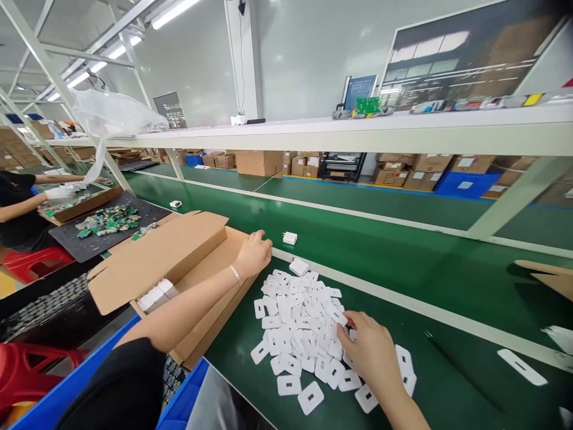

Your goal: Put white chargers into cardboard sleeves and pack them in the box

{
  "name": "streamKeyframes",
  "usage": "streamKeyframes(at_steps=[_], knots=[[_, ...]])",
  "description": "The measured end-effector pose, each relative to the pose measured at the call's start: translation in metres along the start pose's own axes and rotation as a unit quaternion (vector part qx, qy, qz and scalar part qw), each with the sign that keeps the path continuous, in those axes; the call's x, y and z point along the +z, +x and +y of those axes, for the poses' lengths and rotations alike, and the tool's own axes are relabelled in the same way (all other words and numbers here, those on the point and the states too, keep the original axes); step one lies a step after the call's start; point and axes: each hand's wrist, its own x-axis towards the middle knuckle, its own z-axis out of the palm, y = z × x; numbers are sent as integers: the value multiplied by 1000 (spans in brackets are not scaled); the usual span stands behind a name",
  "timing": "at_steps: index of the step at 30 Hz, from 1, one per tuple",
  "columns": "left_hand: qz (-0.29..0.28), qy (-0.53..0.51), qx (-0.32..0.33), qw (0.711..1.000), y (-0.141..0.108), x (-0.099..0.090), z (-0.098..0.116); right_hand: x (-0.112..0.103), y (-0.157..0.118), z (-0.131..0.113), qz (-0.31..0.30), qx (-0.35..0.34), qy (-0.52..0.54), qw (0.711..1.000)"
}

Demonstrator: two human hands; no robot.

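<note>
My right hand (pixel 373 349) pinches a small white plastic cover plate (pixel 336 315) with a slot, at the right side of a loose pile of the same plates (pixel 295 322) on the green surface. My left hand (pixel 253 257) is over the far right edge of an open cardboard box (pixel 197 272), with fingers loosely bent and apart and nothing seen in them. Inside the box's near left corner stand white charger housings (pixel 157 295). One white charger (pixel 299 267) touches the back of the pile, and another charger (pixel 290 238) lies farther back on the green belt.
Black tweezers (pixel 463 370) and a long white slotted piece (pixel 521 366) lie at right. Circuit boards (pixel 110 221) are heaped on a dark board at left, near a co-worker's gloved hand (pixel 61 192). A shelf (pixel 313 138) spans overhead; a blue bin (pixel 188 394) is below the box.
</note>
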Motion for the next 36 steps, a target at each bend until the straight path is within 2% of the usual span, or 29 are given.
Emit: streamKeyframes(at_steps=[4, 7, 10, 14, 21, 26, 29, 32, 36], knots=[[-32, -36, 21, 999, 70, 33, 53, -1, -1, 1, 21, 3, 22, 1000], [-70, -53, 17, 996, 105, 52, 77, 5, -2, 4, 37, -13, 27, 999], [-113, -67, 27, 991, 125, 64, 91, 16, -2, 11, 38, -26, 33, 998], [-136, -89, 42, 986, 131, 71, 101, 30, 1, 20, 3, -23, 61, 998], [-161, -171, 30, 972, 120, 62, 120, 29, 7, 24, -22, -4, 93, 995], [-102, -271, 3, 957, 101, 45, 131, 28, 9, 27, -13, -21, 113, 993], [-57, -327, -21, 943, 72, 38, 131, 31, 11, 33, -13, -18, 123, 992], [-8, -370, -44, 928, 30, 30, 128, 35, 13, 39, -30, -26, 134, 990], [84, -451, -58, 887, -25, 26, 123, 37, 14, 40, -32, -3, 137, 990]])
